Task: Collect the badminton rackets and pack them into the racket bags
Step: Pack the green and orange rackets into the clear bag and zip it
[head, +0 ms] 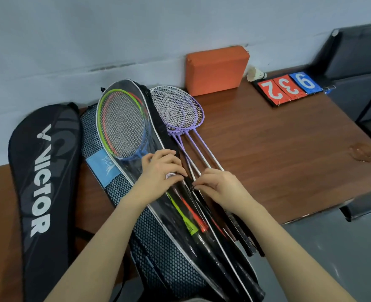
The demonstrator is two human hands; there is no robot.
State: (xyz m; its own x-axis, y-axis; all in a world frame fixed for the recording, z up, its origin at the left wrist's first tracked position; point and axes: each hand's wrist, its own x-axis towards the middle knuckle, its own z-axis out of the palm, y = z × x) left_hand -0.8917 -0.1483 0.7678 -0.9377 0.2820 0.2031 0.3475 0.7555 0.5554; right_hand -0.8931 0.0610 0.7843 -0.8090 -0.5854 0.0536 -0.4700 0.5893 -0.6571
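A clear-fronted racket bag [158,199] lies across the brown table [267,162], with green, orange and blue rackets [123,125] inside it. My left hand [161,168] presses down on the bag's right edge, near the racket throats. My right hand [218,187] pinches the bag's edge, probably its zipper, just to the right. Several purple rackets [178,112] lie loose on the table beside the bag. A mesh bag [158,247] lies under the clear one. A black Victor bag [43,175] lies shut at the left.
An orange block [216,68] stands against the wall at the back. A shuttlecock [255,74] and a flip scoreboard [289,88] sit at the back right. Dark seats [359,68] stand to the right of the table.
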